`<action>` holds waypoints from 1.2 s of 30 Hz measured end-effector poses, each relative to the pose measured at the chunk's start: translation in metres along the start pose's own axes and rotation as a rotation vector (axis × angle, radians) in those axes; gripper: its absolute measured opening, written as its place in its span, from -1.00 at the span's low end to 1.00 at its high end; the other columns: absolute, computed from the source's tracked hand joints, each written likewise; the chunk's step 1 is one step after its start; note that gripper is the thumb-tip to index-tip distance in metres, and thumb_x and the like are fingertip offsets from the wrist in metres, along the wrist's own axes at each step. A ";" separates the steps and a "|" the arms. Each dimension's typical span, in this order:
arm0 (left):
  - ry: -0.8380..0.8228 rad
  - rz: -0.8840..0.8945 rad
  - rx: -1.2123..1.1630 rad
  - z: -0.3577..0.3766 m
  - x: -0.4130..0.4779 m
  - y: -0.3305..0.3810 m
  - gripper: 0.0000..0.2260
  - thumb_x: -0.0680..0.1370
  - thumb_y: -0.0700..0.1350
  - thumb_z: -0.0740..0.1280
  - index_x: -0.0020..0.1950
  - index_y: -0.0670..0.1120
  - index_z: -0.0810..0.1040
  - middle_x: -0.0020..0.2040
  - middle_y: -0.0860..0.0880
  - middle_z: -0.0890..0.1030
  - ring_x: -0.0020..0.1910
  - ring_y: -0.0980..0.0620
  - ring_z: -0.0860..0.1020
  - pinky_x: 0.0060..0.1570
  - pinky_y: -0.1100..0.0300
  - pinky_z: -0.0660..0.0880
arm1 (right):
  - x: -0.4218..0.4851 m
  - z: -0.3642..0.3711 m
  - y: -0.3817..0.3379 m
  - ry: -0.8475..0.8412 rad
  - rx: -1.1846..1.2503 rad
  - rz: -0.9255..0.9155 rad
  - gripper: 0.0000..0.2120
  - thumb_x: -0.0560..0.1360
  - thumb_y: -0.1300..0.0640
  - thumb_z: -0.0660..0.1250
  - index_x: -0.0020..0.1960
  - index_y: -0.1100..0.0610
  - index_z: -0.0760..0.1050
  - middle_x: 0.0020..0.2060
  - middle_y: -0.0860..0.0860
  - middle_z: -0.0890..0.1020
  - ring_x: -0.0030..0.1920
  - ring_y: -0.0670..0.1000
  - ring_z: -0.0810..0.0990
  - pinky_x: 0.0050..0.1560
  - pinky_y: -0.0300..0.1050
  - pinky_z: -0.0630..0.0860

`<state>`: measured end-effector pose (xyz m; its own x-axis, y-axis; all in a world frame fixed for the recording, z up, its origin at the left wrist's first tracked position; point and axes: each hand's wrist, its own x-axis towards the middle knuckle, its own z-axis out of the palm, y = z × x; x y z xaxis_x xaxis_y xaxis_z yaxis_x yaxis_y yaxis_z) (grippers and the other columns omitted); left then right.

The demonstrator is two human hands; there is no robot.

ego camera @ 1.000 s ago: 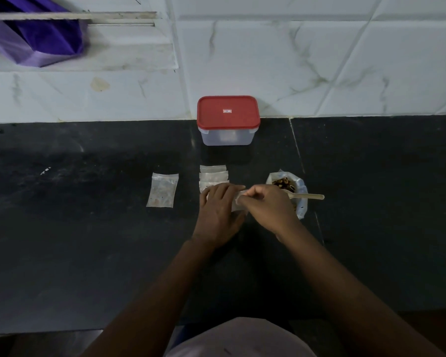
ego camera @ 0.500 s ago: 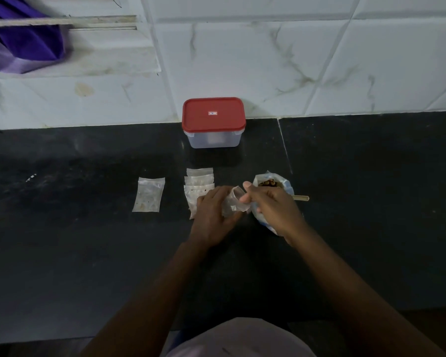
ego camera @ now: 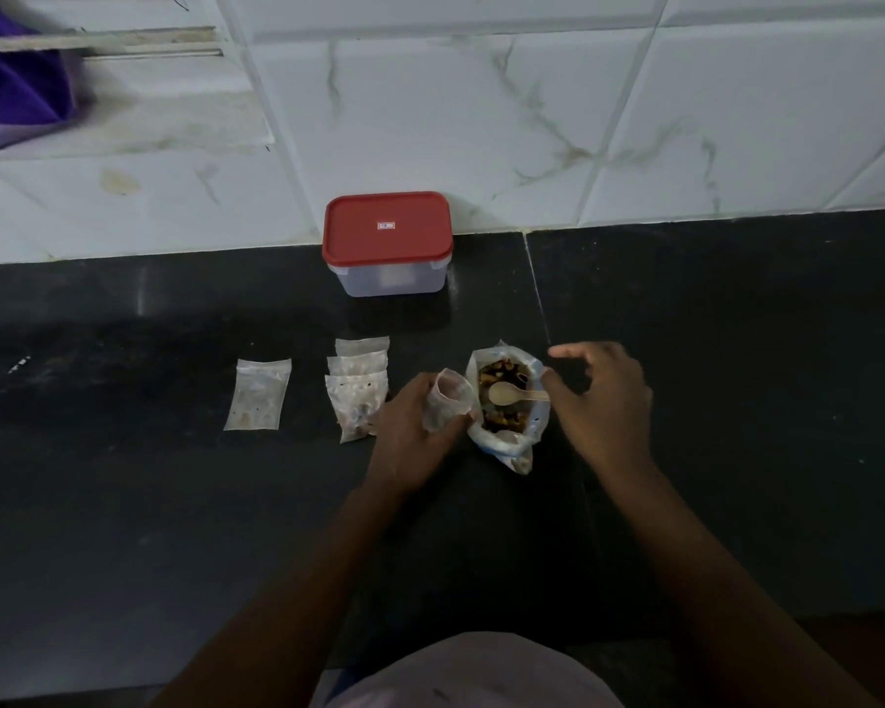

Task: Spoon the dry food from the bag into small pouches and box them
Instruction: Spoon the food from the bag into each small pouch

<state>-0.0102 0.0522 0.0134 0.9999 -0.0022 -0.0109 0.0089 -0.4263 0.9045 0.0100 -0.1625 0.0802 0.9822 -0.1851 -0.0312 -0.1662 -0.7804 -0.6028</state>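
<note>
Clear plastic, its mouth now rounded open: the pouch [ego camera: 449,398] stands upright in the left hand [ego camera: 410,436], whose fingers curl round it. Half a second ago both hands worked at that mouth together. The right hand [ego camera: 604,401] has since let go and swung across to the far side of the bag [ego camera: 507,444], where it hovers with fingers loosely spread, grasping nothing. I judge that the opening step is done and the filling is about to start.

The spoon [ego camera: 513,395] lies across the bag's open top on the dry food, bowl toward the pouch and handle pointing at the right hand. The thumb is just beside the end of the handle; whether it touches, I cannot tell. The pouch sits just beside the bag's left edge.

Left of the left hand, a stack of pouches [ego camera: 358,396] lies on the black counter [ego camera: 124,503], the nearest one showing a little food at its lower end. A single pouch [ego camera: 257,396] lies further left. The box [ego camera: 387,237] stands behind them by the tiled wall with its red lid on, so boxing is not yet begun.
</note>
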 end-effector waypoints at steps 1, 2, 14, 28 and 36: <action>0.005 -0.031 -0.015 0.003 0.001 0.000 -0.73 0.53 0.05 0.49 0.19 0.10 0.56 0.10 0.13 0.64 0.10 0.18 0.61 0.07 0.06 0.60 | 0.004 -0.004 0.009 -0.007 -0.060 0.039 -0.64 0.52 -0.14 0.43 0.28 -0.12 0.54 0.26 -0.08 0.51 0.32 0.00 0.47 0.33 0.13 0.41; 0.012 -0.063 -0.031 0.005 0.002 0.000 -0.73 0.53 0.02 0.49 0.20 0.10 0.56 0.10 0.13 0.64 0.10 0.19 0.61 0.09 0.06 0.60 | 0.008 -0.006 0.018 -0.030 -0.084 0.087 -0.56 0.49 -0.17 0.45 0.33 -0.11 0.50 0.29 -0.06 0.50 0.33 0.02 0.45 0.34 0.15 0.38; -0.103 -0.328 -0.160 0.027 0.021 0.007 -0.52 0.49 0.00 0.52 0.36 0.05 0.47 0.20 0.11 0.59 0.15 0.19 0.57 -0.02 0.31 0.48 | 0.003 0.021 0.043 -0.062 0.217 0.001 -0.85 0.51 0.05 0.48 0.07 -0.07 0.68 -0.13 -0.19 0.66 -0.13 -0.21 0.63 -0.07 -0.09 0.65; -0.142 -0.260 0.024 0.032 0.052 0.006 -0.60 0.52 -0.04 0.50 0.34 0.01 0.55 0.14 0.09 0.61 0.06 0.21 0.58 -0.07 0.38 0.45 | -0.006 0.040 0.043 0.110 -0.007 -0.109 -0.81 0.39 0.01 0.58 -0.07 -0.06 0.61 -0.22 -0.24 0.52 -0.22 -0.19 0.49 -0.29 -0.25 0.41; -0.145 -0.258 -0.134 0.034 0.040 -0.001 -0.57 0.49 -0.03 0.51 0.34 0.02 0.56 0.16 0.09 0.67 0.12 0.18 0.64 0.07 0.25 0.59 | -0.013 0.047 0.046 0.285 0.028 -0.184 -0.81 0.41 0.01 0.56 -0.10 0.00 0.57 -0.22 -0.22 0.49 -0.23 -0.16 0.48 -0.33 -0.24 0.43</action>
<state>0.0292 0.0213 -0.0026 0.9532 -0.0426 -0.2995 0.2728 -0.3068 0.9119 -0.0061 -0.1680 0.0159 0.9308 -0.2053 0.3023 0.0182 -0.8001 -0.5996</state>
